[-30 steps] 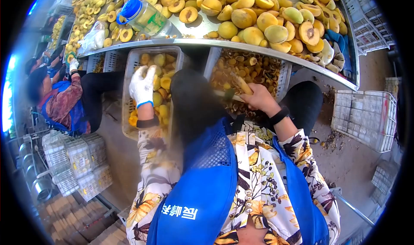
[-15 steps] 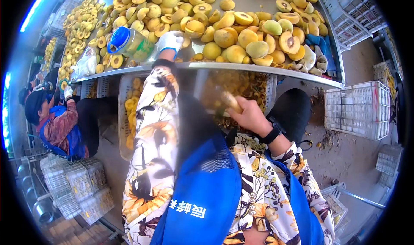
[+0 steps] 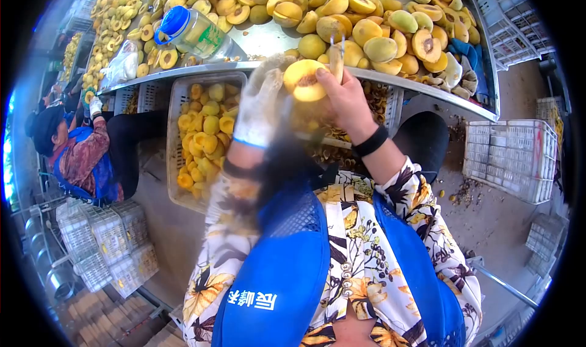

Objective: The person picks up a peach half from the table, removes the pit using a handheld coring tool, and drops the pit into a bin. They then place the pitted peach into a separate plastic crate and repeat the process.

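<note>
A yellow peach half [image 3: 304,80], its brown pit hollow facing up, is between my two hands above the table's front edge. My left hand [image 3: 259,106], in a white glove with a blue cuff, is smeared by motion but appears closed on the fruit's left side. My bare right hand [image 3: 351,100] grips a wooden-handled pitting tool [image 3: 336,60], its forked or looped metal tip pointing up. The right thumb presses on the peach half's edge. Below, a crate [image 3: 174,118] of yellow peach halves stands left of my legs.
The metal table [image 3: 268,40] holds many peach halves [image 3: 379,49], a blue-capped bottle [image 3: 201,36], a plastic bag [image 3: 120,66] and cloths [image 3: 455,72]. A white crate [image 3: 510,161] stands right. A co-worker [image 3: 85,145] sits left beside stacked crates [image 3: 107,243].
My left hand has come back from the table toward my right hand, where the peach half now shows. My right hand has risen to the table edge with the tool upright.
</note>
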Available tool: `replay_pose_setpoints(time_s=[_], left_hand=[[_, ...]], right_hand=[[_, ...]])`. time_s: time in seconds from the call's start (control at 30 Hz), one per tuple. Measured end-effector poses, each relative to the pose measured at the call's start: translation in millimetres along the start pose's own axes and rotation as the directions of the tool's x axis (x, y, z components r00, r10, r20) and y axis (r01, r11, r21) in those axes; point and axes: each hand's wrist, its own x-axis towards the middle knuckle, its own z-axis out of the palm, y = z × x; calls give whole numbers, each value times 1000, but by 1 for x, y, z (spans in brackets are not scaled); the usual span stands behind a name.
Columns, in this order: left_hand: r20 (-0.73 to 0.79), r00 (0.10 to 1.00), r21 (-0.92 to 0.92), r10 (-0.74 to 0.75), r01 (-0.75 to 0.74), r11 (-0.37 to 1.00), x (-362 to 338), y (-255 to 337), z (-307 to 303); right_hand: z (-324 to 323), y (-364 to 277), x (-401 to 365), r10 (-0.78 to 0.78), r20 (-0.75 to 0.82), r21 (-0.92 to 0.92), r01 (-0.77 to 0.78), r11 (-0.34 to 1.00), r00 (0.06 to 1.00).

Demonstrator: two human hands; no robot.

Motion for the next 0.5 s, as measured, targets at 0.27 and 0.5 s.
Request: replay_pose_setpoints(time_s=[0.27, 0.5], left_hand=[[-302, 927, -306, -223, 127, 944, 11, -32, 8], [-82, 954, -298, -288, 252, 921, 12, -35, 0]], right_hand=[[18, -3, -51, -97, 28, -799, 81, 596, 995], [5, -12, -64, -29, 147, -894, 145, 424, 989]])
